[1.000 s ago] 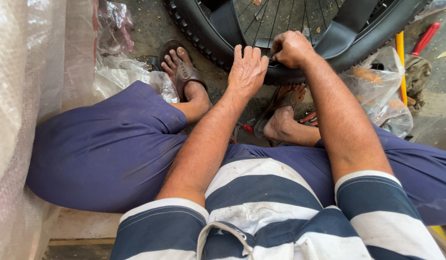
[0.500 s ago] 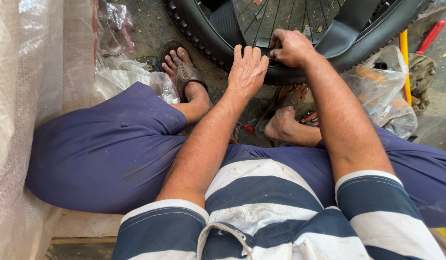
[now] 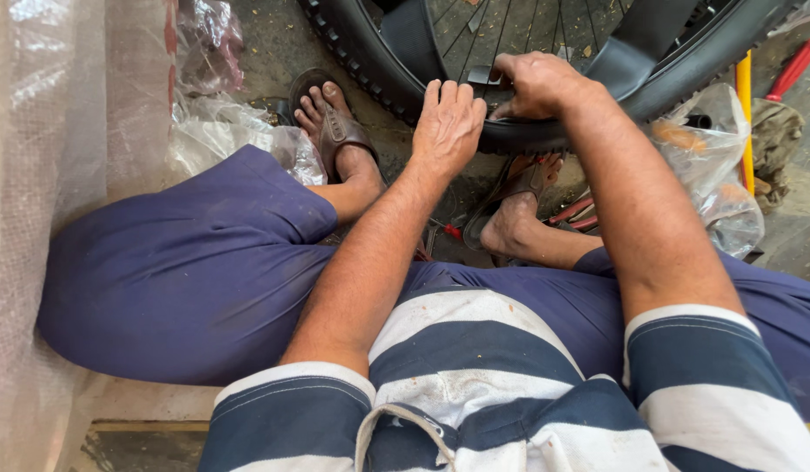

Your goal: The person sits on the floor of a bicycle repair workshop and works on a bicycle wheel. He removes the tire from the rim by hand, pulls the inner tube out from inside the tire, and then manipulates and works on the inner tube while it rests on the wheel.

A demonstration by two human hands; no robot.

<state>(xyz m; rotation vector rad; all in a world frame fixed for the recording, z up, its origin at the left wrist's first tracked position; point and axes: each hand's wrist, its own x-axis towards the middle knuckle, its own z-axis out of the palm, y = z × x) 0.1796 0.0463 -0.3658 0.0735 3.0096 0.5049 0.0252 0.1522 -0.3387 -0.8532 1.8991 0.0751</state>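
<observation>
Black rubber tyre is taking both hands: left hand pressing flat, fingers spread; right hand clenching its edge.

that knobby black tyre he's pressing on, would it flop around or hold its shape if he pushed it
The tyre probably gives a little yet keeps its round, since it sits on a spoked rim. Its knobby tread likely grips well under the left hand and right hand. Standing on edge, it could roll or tip if released.
</observation>
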